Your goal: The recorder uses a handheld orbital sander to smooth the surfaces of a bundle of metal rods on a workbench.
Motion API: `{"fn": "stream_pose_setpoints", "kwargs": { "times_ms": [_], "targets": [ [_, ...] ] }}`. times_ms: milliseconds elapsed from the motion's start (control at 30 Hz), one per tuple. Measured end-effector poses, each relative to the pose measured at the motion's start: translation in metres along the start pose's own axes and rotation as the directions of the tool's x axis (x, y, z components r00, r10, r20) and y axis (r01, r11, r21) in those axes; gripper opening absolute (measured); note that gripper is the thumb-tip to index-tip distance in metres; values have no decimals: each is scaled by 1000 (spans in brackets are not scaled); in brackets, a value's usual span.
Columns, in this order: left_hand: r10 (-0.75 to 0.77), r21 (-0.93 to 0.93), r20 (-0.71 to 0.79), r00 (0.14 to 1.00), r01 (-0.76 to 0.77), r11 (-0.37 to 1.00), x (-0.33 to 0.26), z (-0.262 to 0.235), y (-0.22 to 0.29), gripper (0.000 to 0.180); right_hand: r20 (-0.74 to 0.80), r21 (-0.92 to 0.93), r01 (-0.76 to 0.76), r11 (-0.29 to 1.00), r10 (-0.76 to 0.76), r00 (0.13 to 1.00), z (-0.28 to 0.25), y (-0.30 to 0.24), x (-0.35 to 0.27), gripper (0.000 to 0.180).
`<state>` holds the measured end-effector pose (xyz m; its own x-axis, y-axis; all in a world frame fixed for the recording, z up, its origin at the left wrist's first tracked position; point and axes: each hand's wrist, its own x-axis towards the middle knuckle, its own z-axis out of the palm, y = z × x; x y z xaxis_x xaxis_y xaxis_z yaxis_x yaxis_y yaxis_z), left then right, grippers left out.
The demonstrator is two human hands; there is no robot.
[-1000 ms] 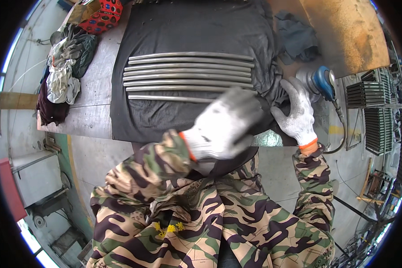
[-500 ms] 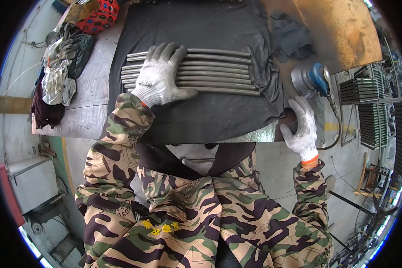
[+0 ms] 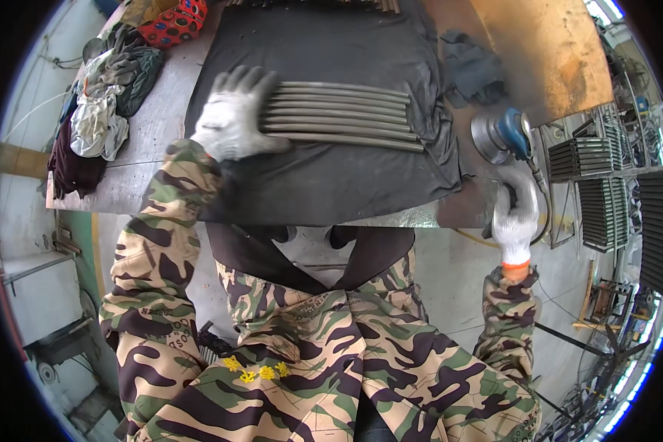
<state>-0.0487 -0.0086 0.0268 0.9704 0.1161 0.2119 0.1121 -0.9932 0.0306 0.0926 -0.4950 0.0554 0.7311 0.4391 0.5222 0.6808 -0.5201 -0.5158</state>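
Note:
Several grey metal rods [image 3: 339,112] lie side by side on a black cloth [image 3: 331,184]. My left hand [image 3: 236,118], in a white and grey work glove, lies flat over their left ends with its fingers spread, hiding those ends. Beyond the table's right front edge is my gloved right hand [image 3: 516,210], slightly blurred, its fingers curved but apart and nothing visible in them. It is close beside the hose [image 3: 540,180] of a blue sander [image 3: 510,134], which rests on the table above that hand with its round grey pad facing left.
Crumpled cloths and gloves [image 3: 114,96] are piled at the table's left. A dark rag [image 3: 470,70] and a brown-stained board [image 3: 549,59] lie at the far right. More rods [image 3: 331,4] show at the far edge. Racks of stacked dark bars [image 3: 600,214] stand on the right.
My left hand has slid left along the rods toward their ends. My right hand has shifted slightly right and nearer to me, and its fingers have curled.

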Motion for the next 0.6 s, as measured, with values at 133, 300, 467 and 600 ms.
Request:
{"fn": "stream_pose_setpoints", "kwargs": {
  "times_ms": [133, 300, 467, 600],
  "targets": [
    [-43, -78, -8, 999, 43, 996, -17, 9, -26, 115, 192, -166, 344, 924, -311, 931, 41, -37, 49, 22],
    [-63, -123, -18, 998, 60, 991, -16, 4, -18, 113, 332, -237, 244, 940, -158, 930, 107, -25, 69, 20],
    [-137, -114, -25, 990, 134, 985, -29, 10, -7, 115, 330, -205, 80, 975, -8, 944, 97, -2, 67, 19],
    [-149, -116, -34, 988, 144, 983, -36, 8, -6, 116, 292, -174, 72, 982, -18, 956, 97, -11, 65, 19]
  ]
}}
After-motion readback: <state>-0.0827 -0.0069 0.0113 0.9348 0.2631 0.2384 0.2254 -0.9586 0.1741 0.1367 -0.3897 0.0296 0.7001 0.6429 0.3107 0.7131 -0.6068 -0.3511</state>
